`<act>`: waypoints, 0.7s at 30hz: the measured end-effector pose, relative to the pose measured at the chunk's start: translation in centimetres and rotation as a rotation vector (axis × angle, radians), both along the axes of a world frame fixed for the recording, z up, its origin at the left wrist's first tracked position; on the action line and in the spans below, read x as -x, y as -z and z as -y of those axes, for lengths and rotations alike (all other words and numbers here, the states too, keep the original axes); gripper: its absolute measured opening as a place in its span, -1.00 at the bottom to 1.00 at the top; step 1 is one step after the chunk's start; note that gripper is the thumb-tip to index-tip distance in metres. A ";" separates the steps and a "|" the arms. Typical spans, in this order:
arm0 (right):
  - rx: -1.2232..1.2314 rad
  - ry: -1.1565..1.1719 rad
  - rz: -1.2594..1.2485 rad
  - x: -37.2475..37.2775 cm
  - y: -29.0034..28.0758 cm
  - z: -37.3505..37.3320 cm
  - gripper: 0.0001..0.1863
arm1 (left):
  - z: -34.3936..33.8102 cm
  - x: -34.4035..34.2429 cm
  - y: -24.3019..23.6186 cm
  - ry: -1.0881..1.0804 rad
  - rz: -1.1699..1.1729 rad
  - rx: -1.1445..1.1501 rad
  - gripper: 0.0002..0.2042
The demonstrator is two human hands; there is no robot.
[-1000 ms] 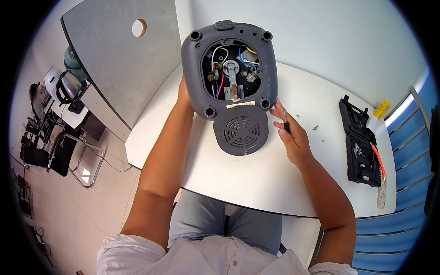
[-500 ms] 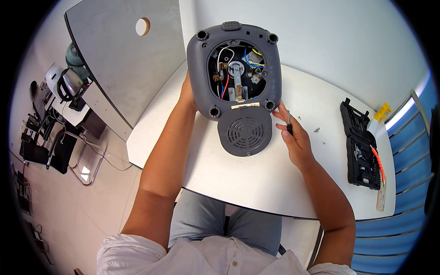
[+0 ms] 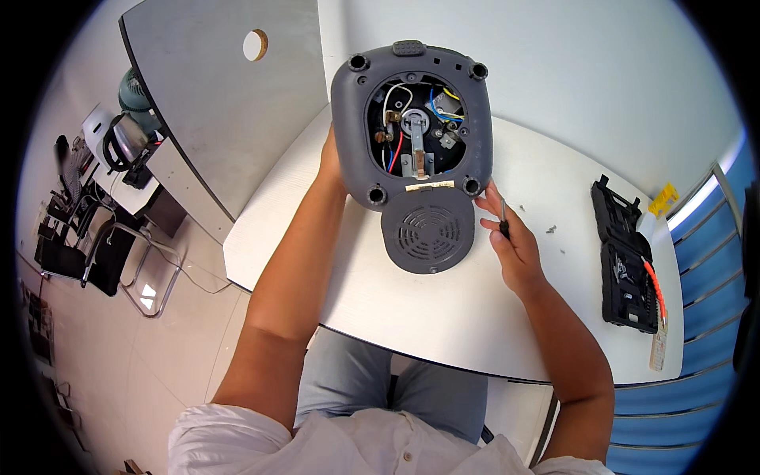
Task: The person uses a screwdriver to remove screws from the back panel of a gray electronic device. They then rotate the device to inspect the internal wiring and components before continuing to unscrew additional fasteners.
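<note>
A dark grey rice cooker is tipped up so its underside faces me. Through the round opening in its base show coloured wires, a central round part and a metal bracket. A slotted round cover hangs at the lower edge of that base. My left hand grips the cooker's left side, with its fingers hidden behind the body. At the lower right corner, my right hand touches the cooker with its fingertips. It also holds a small black-handled screwdriver, whose shaft points away from me.
Several small screws lie on the white table right of the cooker. Farther right sits an open black tool case with an orange flexible shaft. A grey panel stands at the left, and a kettle lies beyond it.
The view has shifted slightly, so the cooker appears a little farther right. Both hands keep their places on it, and the screwdriver stays in the right hand.
</note>
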State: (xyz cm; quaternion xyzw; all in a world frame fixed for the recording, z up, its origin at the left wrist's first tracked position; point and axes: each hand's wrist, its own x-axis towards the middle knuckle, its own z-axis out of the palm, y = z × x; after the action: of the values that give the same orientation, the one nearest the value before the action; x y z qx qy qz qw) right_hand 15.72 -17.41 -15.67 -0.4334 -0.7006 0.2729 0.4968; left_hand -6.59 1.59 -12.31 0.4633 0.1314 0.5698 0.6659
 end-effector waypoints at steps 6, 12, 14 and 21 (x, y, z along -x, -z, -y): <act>0.002 0.020 -0.002 -0.3 0.1 0.1 -0.41 | -0.1 -0.4 0.1 0.018 0.057 0.020 -0.60; -0.072 0.031 -0.040 0.2 -0.4 0.3 -0.44 | -0.1 -0.2 -0.2 0.047 0.048 0.013 -0.61; -0.109 0.035 0.011 0.0 -0.4 0.5 -0.46 | -0.2 -0.3 -0.2 0.056 0.046 0.004 -0.61; -0.197 0.040 0.057 -0.3 0.2 0.5 -0.47 | -0.8 -0.4 0.1 0.094 0.046 -0.016 -0.61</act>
State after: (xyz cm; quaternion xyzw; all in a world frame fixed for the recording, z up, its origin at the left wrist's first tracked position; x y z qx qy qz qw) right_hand 16.05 -17.92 -15.85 -0.4040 -0.7290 0.1805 0.5222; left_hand -6.17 2.40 -12.38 0.4610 0.0899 0.5493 0.6911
